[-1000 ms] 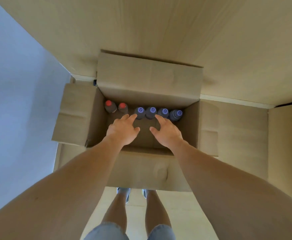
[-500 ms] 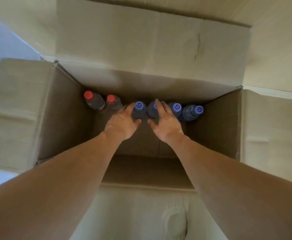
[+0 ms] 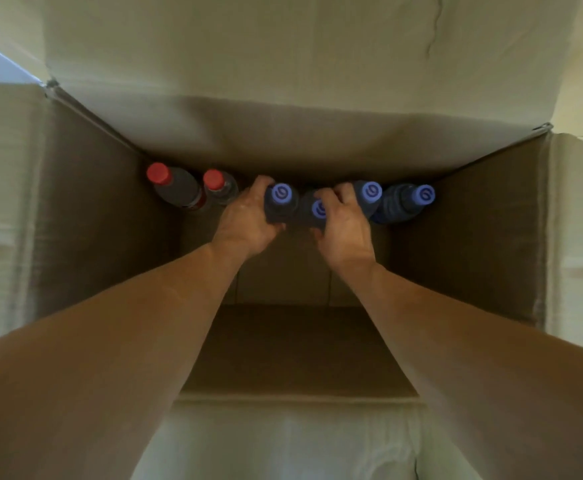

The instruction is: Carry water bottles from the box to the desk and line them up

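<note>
Both arms reach down into the open brown cardboard box [image 3: 473,237], where six bottles stand in a row along the far wall at twelve o'clock. The left hand [image 3: 248,220] has its grip curled round the first dark plastic bottle with a blue screw cap [image 3: 280,202]; the right hand [image 3: 343,226] wraps the neighbouring blue-capped dark bottle [image 3: 312,211] just beside it at three o'clock. The step in hand looks to be the pick-up — one bottle per hand. Two red-capped bottles [image 3: 176,187] wait at nine o'clock, two more blue-capped bottles [image 3: 401,200] at three. The next move calls for a straight lift clear of the neighbours, then the carry to the tabletop — not in view.
</note>
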Demonstrator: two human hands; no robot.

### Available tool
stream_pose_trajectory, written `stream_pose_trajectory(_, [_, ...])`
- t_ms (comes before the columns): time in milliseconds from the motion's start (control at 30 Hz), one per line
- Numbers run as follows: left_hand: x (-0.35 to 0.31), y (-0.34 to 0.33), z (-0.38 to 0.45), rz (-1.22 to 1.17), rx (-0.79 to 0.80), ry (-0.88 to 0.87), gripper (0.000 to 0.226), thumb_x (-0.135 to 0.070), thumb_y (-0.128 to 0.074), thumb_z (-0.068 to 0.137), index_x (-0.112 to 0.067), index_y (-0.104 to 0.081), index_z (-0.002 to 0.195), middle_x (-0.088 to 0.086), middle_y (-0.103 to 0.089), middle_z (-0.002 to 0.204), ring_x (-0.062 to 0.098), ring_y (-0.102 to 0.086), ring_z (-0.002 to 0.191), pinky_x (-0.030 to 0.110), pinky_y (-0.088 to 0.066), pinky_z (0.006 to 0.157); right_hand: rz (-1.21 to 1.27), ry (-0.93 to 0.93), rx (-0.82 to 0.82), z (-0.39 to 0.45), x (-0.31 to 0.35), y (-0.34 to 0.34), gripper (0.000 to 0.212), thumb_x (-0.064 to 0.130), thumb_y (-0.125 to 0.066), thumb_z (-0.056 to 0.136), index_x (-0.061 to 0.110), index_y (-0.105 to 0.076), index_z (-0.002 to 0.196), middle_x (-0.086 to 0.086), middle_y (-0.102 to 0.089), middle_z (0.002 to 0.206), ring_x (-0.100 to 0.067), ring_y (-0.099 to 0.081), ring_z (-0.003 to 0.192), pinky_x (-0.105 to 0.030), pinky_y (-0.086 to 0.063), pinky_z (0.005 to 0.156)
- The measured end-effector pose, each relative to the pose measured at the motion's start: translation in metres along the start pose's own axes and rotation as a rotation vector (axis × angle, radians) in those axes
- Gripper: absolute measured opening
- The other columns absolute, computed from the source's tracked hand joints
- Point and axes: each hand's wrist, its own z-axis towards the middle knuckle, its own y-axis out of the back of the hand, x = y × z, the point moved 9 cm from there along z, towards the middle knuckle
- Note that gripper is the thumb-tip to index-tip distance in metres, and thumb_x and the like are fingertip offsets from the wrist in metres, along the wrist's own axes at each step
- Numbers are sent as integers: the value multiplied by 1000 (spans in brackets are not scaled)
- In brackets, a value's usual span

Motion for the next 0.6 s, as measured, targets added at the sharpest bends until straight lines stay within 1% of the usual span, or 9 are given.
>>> stream_pose_trajectory(67, [1,-3,5,-12,5,7,71,-14,-79,79,-23,-44,140,8,-61,131,32,-57,121,37,-46,94,40,-8,9,-2,-5,-5,60,8,-74,81,19,-50,135,-7,-39,142,-32,-52,121,-43,-48,97])
stream_pose_trajectory(100, [1,-6,8,-8,8,4,74,-13,-80,78,-23,-44,142,8,-59,133,32,-56,123,36,-45,95,61,-10,15,-3,-7,-8,62,8,-75,81,20,-50,136,-6,-39,143,-31,-52,123,-43,-48,98])
stream_pose_trajectory(200, [2,-12,16,53,13,-5,87,-11,-82,75,-20,-40,150,10,-46,144,30,-48,133,36,-39,106,110,-11,4,0,-11,-10,65,8,-75,80,20,-50,138,-5,-40,147,-29,-52,125,-40,-47,98])
stream_pose_trajectory(233, [3,-12,19,70,3,-5,87,-12,-83,75,-20,-41,151,10,-44,145,30,-47,133,35,-38,107,120,-16,4,2,-12,-10,65,8,-74,81,19,-50,140,-5,-40,147,-29,-52,126,-39,-46,98])
stream_pose_trajectory(300, [3,-13,25,73,-33,-10,82,-14,-83,77,-18,-45,148,11,-45,144,32,-49,131,36,-39,105,129,-40,15,6,-16,-12,64,9,-71,85,18,-48,144,-6,-39,149,-28,-49,130,-38,-43,102])
stream_pose_trajectory(400, [3,-14,28,50,-50,-29,70,-15,-80,82,-15,-49,145,15,-54,137,33,-52,126,37,-40,103,160,-61,11,8,-21,-11,56,10,-68,89,17,-52,143,-8,-44,147,-27,-49,130,-36,-40,106])
stream_pose_trajectory(500, [2,-16,23,52,-14,-67,67,-10,-78,83,-13,-49,144,16,-58,135,34,-55,124,38,-42,105,190,-57,20,3,-23,-9,55,9,-71,88,16,-56,140,-7,-49,144,-25,-51,128,-32,-39,108])
stream_pose_trajectory(600, [4,-20,14,79,47,-72,68,-8,-77,84,-14,-48,146,14,-56,139,32,-55,126,39,-42,107,205,-52,62,-10,-26,-13,55,10,-72,87,15,-57,139,-6,-50,142,-25,-53,127,-34,-41,109])
